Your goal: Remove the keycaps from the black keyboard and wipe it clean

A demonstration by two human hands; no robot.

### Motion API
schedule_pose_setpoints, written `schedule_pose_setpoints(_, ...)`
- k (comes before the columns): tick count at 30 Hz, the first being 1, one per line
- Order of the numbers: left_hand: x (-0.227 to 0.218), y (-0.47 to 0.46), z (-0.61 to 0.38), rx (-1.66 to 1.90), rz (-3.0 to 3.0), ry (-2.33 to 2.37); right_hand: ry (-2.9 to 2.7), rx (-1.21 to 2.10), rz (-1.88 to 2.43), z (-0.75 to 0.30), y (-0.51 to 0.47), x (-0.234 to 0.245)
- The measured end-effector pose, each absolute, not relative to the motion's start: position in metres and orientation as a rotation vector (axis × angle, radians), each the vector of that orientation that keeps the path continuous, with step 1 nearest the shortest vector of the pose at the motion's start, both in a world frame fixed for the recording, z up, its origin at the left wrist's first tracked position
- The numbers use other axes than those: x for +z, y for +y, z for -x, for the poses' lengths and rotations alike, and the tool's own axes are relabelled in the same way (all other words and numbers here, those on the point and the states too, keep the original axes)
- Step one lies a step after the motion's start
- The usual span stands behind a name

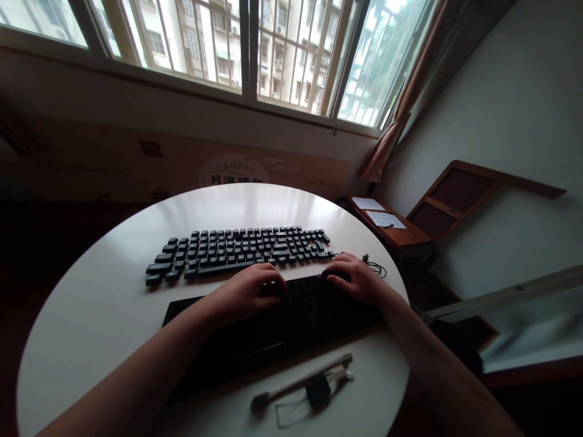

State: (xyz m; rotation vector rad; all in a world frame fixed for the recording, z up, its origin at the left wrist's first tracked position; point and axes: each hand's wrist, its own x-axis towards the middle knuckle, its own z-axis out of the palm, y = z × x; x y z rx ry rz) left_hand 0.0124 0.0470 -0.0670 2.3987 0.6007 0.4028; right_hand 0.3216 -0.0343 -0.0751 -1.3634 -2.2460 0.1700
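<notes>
A black keyboard base (314, 309) lies on the white round table in front of me. My left hand (255, 290) rests at the base's far edge, fingers bent over it and thumb on the keyboard. Near the far right end of the base is my right hand (353, 276), its fingers curled around a small dark thing with a purplish spot that is too dim to name. Just beyond the base, dark keycaps (241, 252) stand apart in keyboard-like rows. A brush (300, 381) and a wire keycap puller (317, 391) lie close to me.
A thin black cable (376, 267) is coiled right of my right hand. The round table (82, 340) has a curved edge. Beyond it on the right are a wooden chair (421, 227) with papers (385, 219) and a pen. Barred windows (291, 54) are ahead.
</notes>
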Motion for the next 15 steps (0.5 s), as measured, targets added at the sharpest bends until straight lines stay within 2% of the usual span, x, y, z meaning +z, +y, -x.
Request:
schedule_pose_setpoints(5, -0.06, 0.044, -0.014, 0.355, -2.386, 0.64, -2.135, 0.287, 1.294, -0.326, -0.036, -0.079)
schedule_pose_setpoints(15, -0.062, 0.044, -0.013, 0.383, -2.389, 0.633, -2.117, 0.203, 1.422, -0.316, -0.04, -0.078)
